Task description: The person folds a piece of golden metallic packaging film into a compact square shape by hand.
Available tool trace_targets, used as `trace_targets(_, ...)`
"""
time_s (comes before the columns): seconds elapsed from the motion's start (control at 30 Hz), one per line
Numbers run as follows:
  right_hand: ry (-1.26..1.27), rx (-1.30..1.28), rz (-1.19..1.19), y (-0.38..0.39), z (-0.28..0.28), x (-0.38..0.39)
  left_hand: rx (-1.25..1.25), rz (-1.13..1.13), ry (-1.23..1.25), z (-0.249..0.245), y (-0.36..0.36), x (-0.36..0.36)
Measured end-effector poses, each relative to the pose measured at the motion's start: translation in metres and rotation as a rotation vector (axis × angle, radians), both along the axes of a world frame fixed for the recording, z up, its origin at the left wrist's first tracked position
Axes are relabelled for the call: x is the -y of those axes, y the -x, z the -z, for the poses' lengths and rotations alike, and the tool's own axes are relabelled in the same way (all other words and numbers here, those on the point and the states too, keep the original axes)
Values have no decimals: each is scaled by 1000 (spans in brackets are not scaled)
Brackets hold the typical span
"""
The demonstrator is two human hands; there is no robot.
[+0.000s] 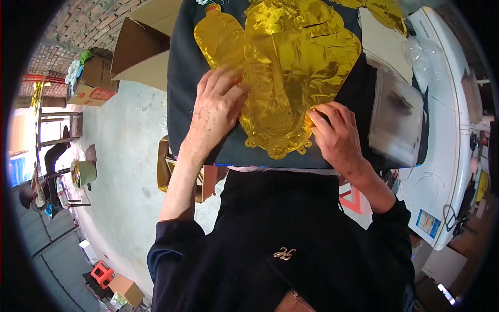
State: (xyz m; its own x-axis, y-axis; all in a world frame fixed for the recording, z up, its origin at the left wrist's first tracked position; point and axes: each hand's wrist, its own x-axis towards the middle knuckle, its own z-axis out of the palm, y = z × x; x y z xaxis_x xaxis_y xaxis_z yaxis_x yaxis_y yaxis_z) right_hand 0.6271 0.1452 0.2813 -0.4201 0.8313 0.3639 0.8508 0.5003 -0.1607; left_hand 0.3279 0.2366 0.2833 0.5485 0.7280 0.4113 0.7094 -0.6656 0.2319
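A flat gold foil balloon [278,78] lies across a table covered in black cloth [182,73]. Its scalloped lower edge with small tabs points toward me. My left hand [218,99] is over the balloon's left side, fingers loosely bent and apart, the fingertips slightly blurred. On the lower right edge of the foil, my right hand [338,132] is closed, with thumb and forefinger pinching the rim. Creases run through the foil between both hands.
A clear plastic bag [397,117] lies on the cloth at right, beside a white appliance [436,156]. More gold foil [387,13] is at the top right. Cardboard boxes [140,49] stand left of the table, and an open box [165,166] is on the floor.
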Motion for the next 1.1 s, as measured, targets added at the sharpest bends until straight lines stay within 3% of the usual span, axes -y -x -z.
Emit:
trace_targets(1.0,-16,-34,62,-5,-10,-10,103,-10,49,2,-7,-17)
trace_targets(1.1,-62,1,106,-15,-14,-29,69,-41,-47,5,-3,-34)
